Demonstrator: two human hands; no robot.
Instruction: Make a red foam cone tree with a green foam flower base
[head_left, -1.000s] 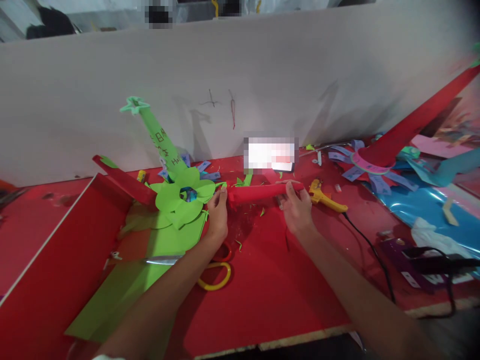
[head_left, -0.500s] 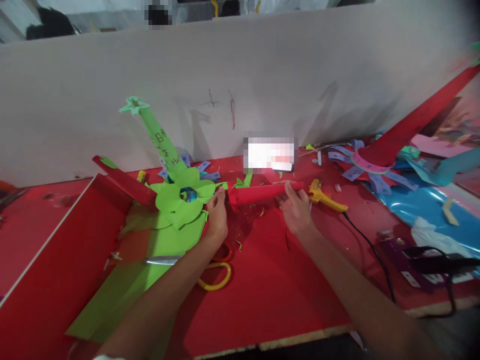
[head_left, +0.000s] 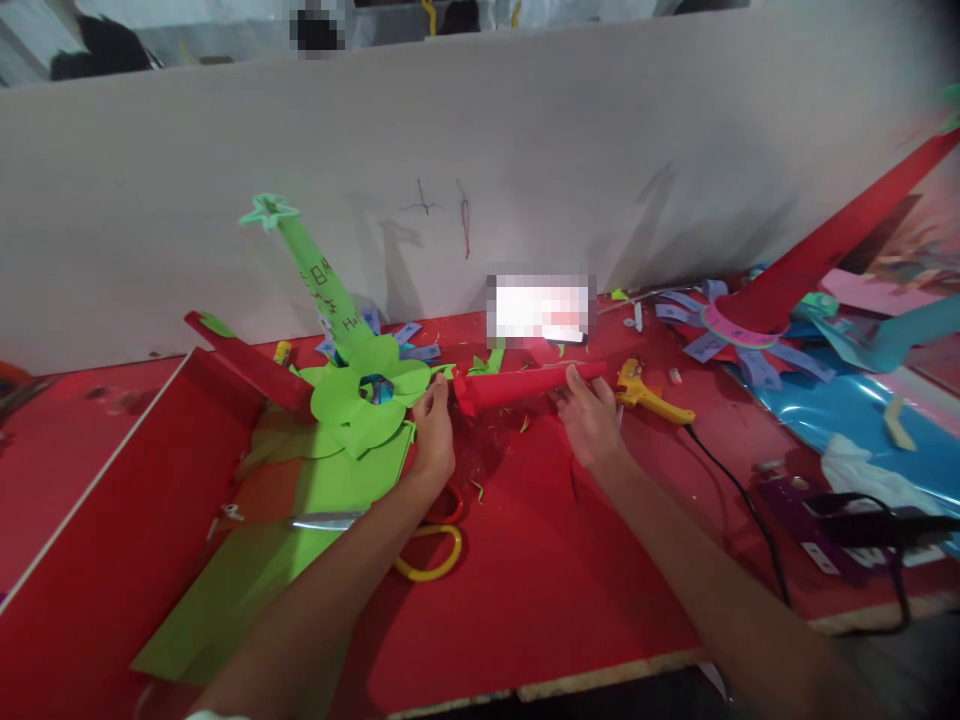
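Across the red tabletop point(head_left: 540, 590), the largest made piece is a long red cone point(head_left: 840, 228), leaning at the right. At the left stands a tall green tube point(head_left: 322, 280) with writing on it, and at its foot is a green flower point(head_left: 337, 400) whose petals are cut out; if the two are joined, I cannot tell. The smaller red tube point(head_left: 517, 388) lies almost level between the two hands. In my judgement its rolling is done, and its left end looks flared, but it does not appear fixed to another piece; what remains on it, the view does not show. The right hand point(head_left: 592, 420) pinches the tube near its right end, between thumb and fingers. The left hand point(head_left: 436, 435) has its fingers drawn together just beside the flared end; whether it grips the edge, I cannot tell. Smallest are the thin green scraps point(head_left: 478, 491), scattered near.
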